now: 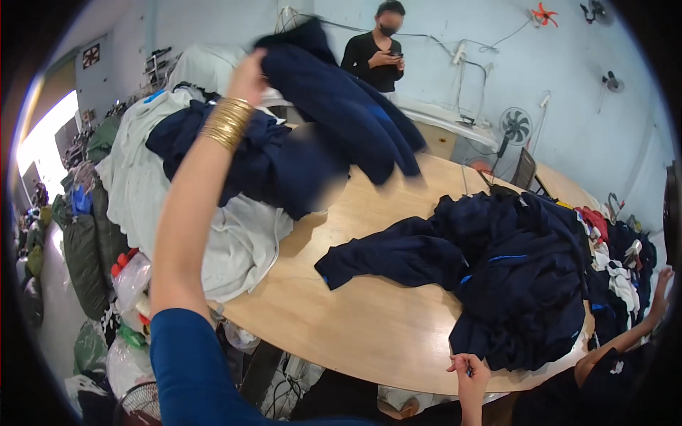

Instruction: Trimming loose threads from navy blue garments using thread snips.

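Observation:
My left hand (247,79), with gold bangles on its wrist, is raised at the far left over the table. It grips a dark navy garment (323,92), whose hanging end is smeared by motion. My right hand (470,368) is at the near edge of the table, fingers curled together. Something small and dark seems to show between them, too small to name. Just beyond that hand lies a heap of navy garments (526,277) with bright blue trim, one sleeve stretched to the left.
White cloth (245,241) and a navy garment (213,145) are piled at the table's left. The wooden table (341,312) shows in the middle. A co-worker's arm (639,326) reaches in at right, near more clothes. Another person (380,53) stands behind the table.

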`<state>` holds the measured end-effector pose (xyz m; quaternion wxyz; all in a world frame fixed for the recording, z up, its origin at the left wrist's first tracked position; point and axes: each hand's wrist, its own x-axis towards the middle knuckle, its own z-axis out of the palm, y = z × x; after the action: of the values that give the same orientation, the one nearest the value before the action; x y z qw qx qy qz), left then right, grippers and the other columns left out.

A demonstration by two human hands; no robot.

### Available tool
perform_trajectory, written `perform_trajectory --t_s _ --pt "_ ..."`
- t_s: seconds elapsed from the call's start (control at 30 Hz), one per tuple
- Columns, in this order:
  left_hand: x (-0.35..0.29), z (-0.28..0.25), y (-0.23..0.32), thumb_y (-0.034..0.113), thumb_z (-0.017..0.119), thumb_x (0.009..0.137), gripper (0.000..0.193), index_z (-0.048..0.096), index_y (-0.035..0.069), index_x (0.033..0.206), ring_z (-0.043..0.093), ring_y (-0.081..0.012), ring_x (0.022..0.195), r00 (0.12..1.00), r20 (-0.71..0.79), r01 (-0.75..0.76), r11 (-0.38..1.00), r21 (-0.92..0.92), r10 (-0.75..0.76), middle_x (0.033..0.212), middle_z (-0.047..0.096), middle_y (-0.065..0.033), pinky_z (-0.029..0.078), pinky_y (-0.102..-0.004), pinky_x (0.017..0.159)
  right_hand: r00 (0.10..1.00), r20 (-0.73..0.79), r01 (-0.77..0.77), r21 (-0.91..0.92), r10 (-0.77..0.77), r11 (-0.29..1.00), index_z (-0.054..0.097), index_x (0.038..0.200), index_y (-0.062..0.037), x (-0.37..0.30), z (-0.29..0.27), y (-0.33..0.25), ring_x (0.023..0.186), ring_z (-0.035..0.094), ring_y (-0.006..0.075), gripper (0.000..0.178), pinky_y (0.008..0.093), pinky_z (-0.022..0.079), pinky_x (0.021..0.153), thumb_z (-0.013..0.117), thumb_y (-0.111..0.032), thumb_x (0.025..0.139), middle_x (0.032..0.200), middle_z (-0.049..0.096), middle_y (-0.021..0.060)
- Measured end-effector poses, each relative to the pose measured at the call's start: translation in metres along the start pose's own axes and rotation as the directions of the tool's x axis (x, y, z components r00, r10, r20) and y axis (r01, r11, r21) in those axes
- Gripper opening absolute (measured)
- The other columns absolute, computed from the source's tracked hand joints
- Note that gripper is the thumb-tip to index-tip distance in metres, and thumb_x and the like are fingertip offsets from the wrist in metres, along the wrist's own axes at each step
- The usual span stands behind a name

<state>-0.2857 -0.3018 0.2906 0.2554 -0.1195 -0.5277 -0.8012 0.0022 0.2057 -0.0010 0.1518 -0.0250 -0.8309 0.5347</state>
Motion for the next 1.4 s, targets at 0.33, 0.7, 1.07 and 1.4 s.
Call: perform_trajectory --t_s 0.33,0.7,1.07,1.4 --pt "0.049 -0.225 -0.093 0.022 0.058 0.082 0.034 0.054 0.002 0.11 0.061 -0.0256 0.086 0.806 -0.531 0.348 0.935 0.068 -0.262 0.097 0.062 -0.0122 0.05 -0.0366 0.07 0.985 0.139 -0.084 -0.142 0.104 0.986 0.063 0.087 0.0029 0.0 0.003 0.002 0.065 0.062 0.0107 0.013 0.0232 0.046 0.059 0.062 -0.009 0.084 0.071 0.065 0.0086" --pt "-0.174 -0.024 -0.256 0.012 0.061 0.079 0.018 0.066 0.008 0.096 0.061 -0.0174 0.079 0.933 0.343 -0.2 0.633 0.748 -0.11 0.089 0.063 -0.009 0.048 -0.0272 0.07 0.96 0.236 -0.101 -0.216 0.153 0.971 0.063 0.091 0.0013 -0.02 -0.002 0.006 0.067 0.061 0.0103 0.013 0.0239 0.046 0.062 0.062 -0.009 0.084 0.073 0.064 0.0076" --pt "-0.273 0.186 -0.424 0.019 0.068 0.075 0.039 0.056 0.007 0.111 0.052 -0.0344 0.102 0.711 0.694 -0.468 0.661 0.587 -0.114 0.104 0.057 -0.0177 0.041 -0.0378 0.092 0.971 0.183 -0.106 -0.258 0.156 0.96 0.063 0.095 -0.0028 -0.047 -0.014 0.011 0.073 0.065 0.0237 0.021 0.0282 0.05 0.064 0.065 -0.004 0.075 0.084 0.065 0.0116" --pt "-0.29 0.221 -0.478 0.022 0.058 0.071 0.043 0.054 0.0 0.107 0.056 -0.0452 0.097 0.879 0.221 -0.049 0.379 0.924 -0.423 0.097 0.062 -0.022 0.044 -0.0501 0.085 0.975 0.182 -0.08 -0.251 0.128 0.965 0.061 0.099 -0.0071 -0.079 -0.025 0.042 0.079 0.064 0.0264 0.021 0.0318 0.051 0.068 0.061 -0.014 0.079 0.088 0.065 0.01"
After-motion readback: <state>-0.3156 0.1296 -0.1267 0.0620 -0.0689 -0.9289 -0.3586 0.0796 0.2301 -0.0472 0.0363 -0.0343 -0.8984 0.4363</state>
